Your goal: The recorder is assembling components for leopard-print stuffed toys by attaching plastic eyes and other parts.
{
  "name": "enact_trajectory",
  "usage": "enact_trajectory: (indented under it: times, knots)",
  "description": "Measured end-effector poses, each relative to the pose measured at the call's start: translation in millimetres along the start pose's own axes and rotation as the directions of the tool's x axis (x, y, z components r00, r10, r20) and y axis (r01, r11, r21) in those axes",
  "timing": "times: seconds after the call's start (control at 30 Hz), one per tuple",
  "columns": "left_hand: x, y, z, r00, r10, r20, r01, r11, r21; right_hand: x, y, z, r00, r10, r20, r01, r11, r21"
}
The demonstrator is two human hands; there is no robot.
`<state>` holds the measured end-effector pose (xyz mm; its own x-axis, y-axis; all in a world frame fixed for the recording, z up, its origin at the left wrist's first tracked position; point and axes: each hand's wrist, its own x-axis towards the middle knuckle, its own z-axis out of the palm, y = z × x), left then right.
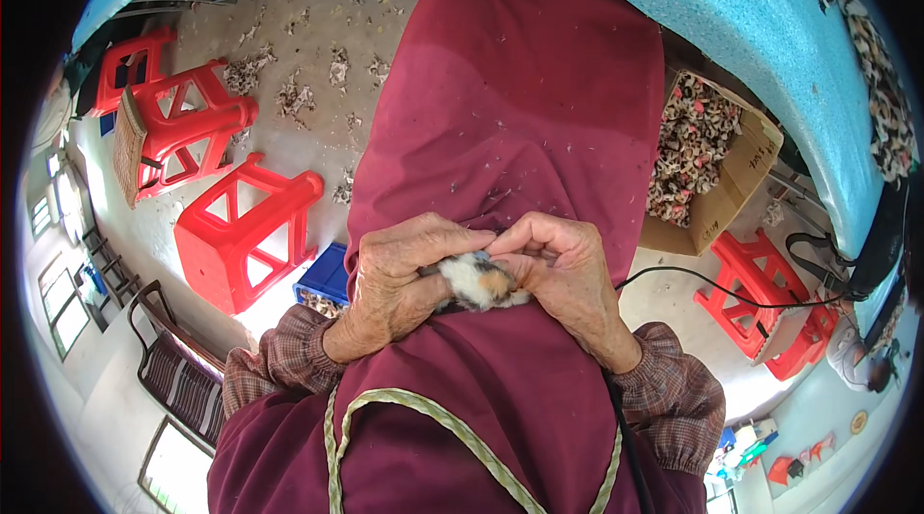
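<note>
A small furry piece (476,283), white with orange and dark patches, is held between my hands over my lap. My left hand (399,269) is closed around its left side, the thumb stretched along its top edge. With thumb and forefinger pressed together, my right hand (563,273) pinches it at the upper right. Whether anything else sits in that pinch is hidden by the fingers. Beneath both hands spreads a maroon apron (520,139), dotted with bits of fluff.
A cardboard box (736,177) of small mottled pieces (695,134) stands right of my lap. A blue speckled tabletop (712,9) curves across the far side. Red stools (226,244) and a blue crate (325,273) are at left, with scraps (295,95) on the floor. A black cable (712,281) runs right.
</note>
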<state>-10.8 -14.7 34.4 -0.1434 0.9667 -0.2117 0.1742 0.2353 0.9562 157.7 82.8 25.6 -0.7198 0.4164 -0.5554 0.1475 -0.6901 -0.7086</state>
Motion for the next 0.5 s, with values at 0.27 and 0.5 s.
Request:
enact_trajectory:
  times: [0.27,0.5]
  knots:
    - [-0.6,-1.9,-6.0,0.995,0.028,0.093,-0.033,0.998,0.050,-11.8,-18.0,-17.5,0.960,0.214,0.180,-0.238,0.963,0.129]
    - [6.5,-5.3,0.2,0.967,0.208,0.149,-0.227,0.966,0.120,-14.9,5.7,-13.6,0.989,0.067,0.132,-0.088,0.982,0.164]
